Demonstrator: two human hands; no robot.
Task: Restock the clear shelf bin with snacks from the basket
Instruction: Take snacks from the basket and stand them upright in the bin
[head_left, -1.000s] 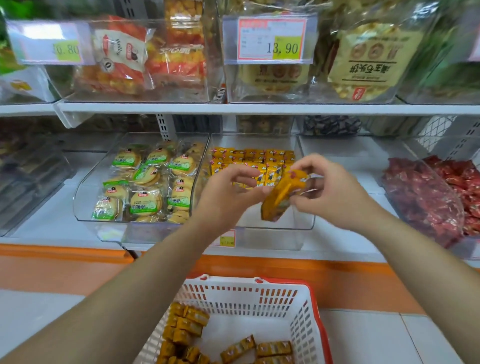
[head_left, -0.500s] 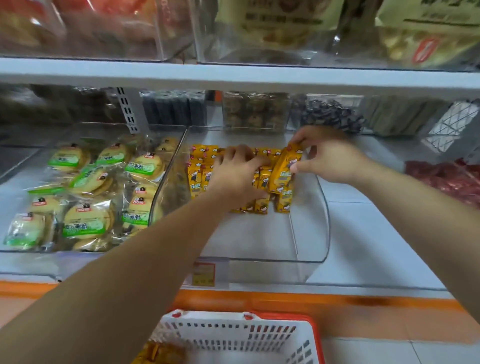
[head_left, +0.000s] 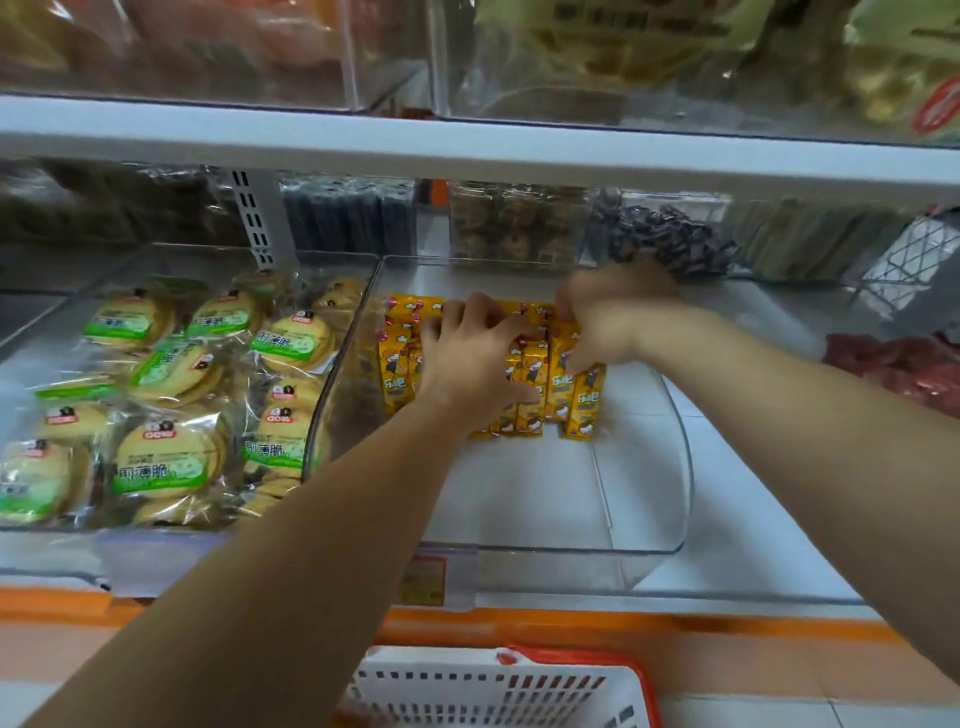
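Note:
The clear shelf bin (head_left: 681, 514) stands on the lower shelf, and a row of yellow snack packs (head_left: 397, 364) stands upright at its back. My left hand (head_left: 467, 358) lies palm down on the middle of that row, its fingers pressing over the tops of the packs. My right hand (head_left: 618, 322) is blurred at the right end of the row, where its thumb and fingers pinch one yellow snack pack (head_left: 562, 379) among the end packs. The white basket (head_left: 493, 691) with a red rim is at the bottom edge; its contents are hidden.
A neighbouring clear bin on the left holds round green-labelled biscuit packs (head_left: 161, 462). Red-wrapped snacks (head_left: 898, 364) lie at the right. The white upper shelf (head_left: 467, 156) hangs low over the bins. More packets stand behind the bin.
Both hands have gone from in front of the shelf into the bin. The yellow pack that my right hand carried now stands at the right end of the row. The view has moved closer.

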